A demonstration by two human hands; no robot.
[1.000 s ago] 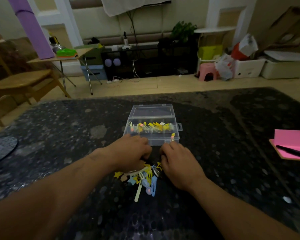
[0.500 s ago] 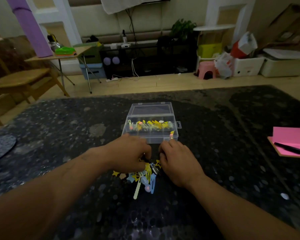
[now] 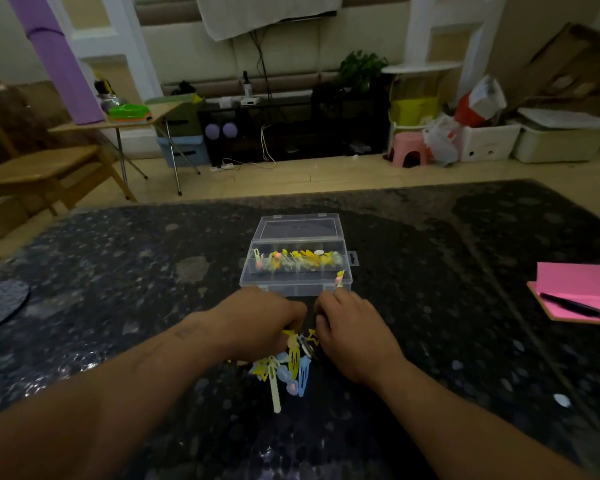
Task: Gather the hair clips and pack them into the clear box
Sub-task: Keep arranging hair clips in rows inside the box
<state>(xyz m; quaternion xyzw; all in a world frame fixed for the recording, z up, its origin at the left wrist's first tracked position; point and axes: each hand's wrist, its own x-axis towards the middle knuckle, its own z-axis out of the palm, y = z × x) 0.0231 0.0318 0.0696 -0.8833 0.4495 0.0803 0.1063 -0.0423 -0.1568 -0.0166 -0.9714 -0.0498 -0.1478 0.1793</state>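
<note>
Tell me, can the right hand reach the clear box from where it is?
Probably yes. The right hand, pinching a clip, sits just short of the clear box, whose lid is folded back; nothing lies between them.

pink notepad (image 3: 582, 292), pen (image 3: 579, 306) on it | pink stool (image 3: 411, 152) | wooden chair (image 3: 45, 168)

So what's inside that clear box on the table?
The open clear box holds a row of mostly yellow hair clips along its far side. The left hand and right hand hide part of its near edge.
</note>
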